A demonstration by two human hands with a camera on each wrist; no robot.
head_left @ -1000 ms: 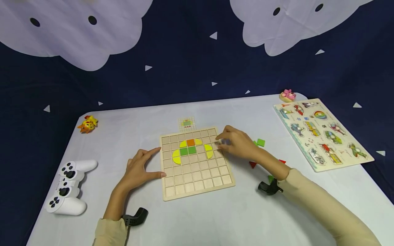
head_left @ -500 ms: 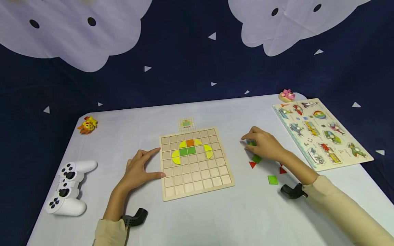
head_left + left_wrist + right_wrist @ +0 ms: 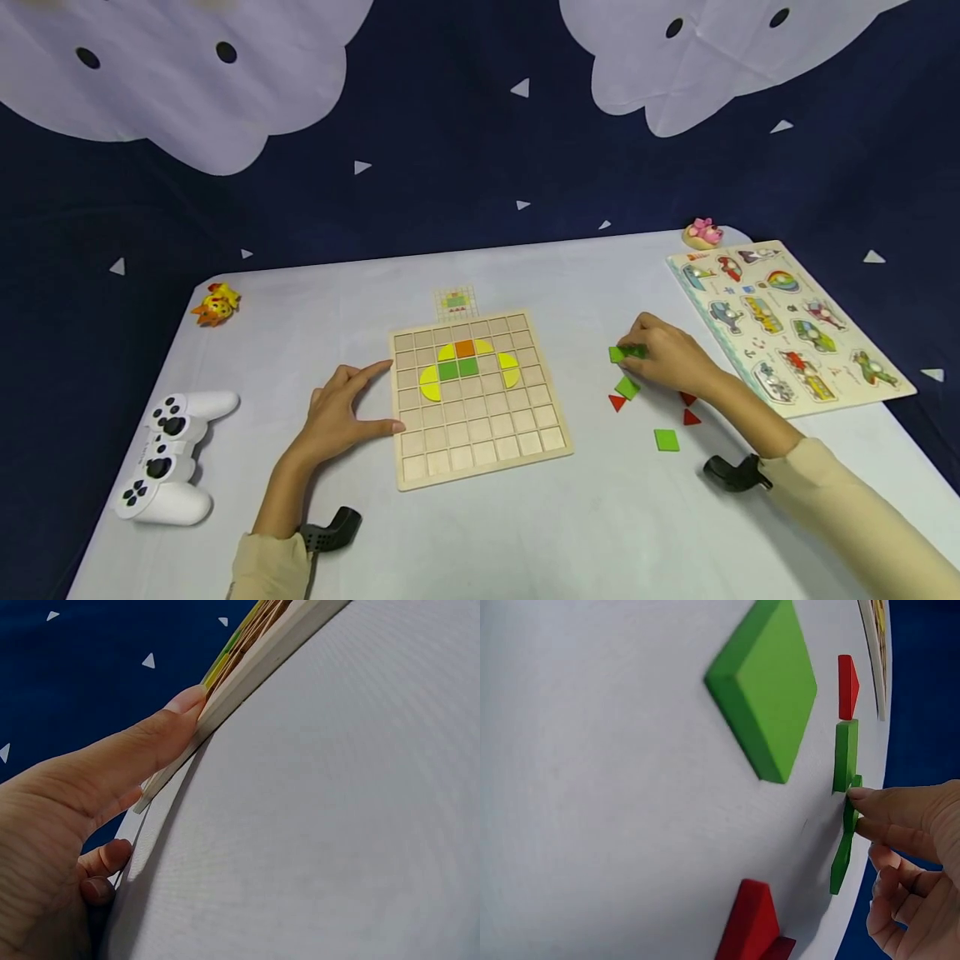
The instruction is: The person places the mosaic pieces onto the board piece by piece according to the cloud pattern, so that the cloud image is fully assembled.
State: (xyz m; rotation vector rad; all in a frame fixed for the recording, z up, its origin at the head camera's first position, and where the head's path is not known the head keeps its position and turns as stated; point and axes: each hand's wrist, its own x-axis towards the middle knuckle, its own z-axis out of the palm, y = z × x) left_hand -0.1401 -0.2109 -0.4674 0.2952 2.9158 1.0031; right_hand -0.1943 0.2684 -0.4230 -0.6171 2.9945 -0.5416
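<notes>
In the head view the right hand (image 3: 671, 358) lies right of centre on the pale surface (image 3: 525, 533), its fingertips pinching a green square tile (image 3: 625, 353) whose near part shows just left of the knuckles. The right-wrist view shows that grip closely: thumb and forefinger tips (image 3: 866, 796) close on the tile's edge (image 3: 845, 847), which is tilted up off the surface. Just below the hand in the head view sit another green tile (image 3: 627, 387) and a red triangle (image 3: 617, 402); a third green tile (image 3: 665, 439) lies lower right of those, and two more red triangles (image 3: 689, 414) show by the wrist.

The left hand (image 3: 337, 414) rests at centre left, fingers straight and spread, forefinger and thumb tip touching the left edge of the wooden grid board (image 3: 480, 433); its grip holds nothing. The left-wrist view shows a fingertip (image 3: 184, 701) pressed against the board's edge (image 3: 255, 671). On the board's upper rows lie yellow curved pieces (image 3: 430, 383), an orange square (image 3: 464, 347) and green squares (image 3: 458, 368). A small pattern card (image 3: 455, 302) lies just above the board.

At lower left is a white game controller (image 3: 168, 458), at upper left a small orange toy (image 3: 215, 303). At the right edge lies a picture puzzle board (image 3: 787, 325), with a pink toy (image 3: 702, 232) at its top corner.
</notes>
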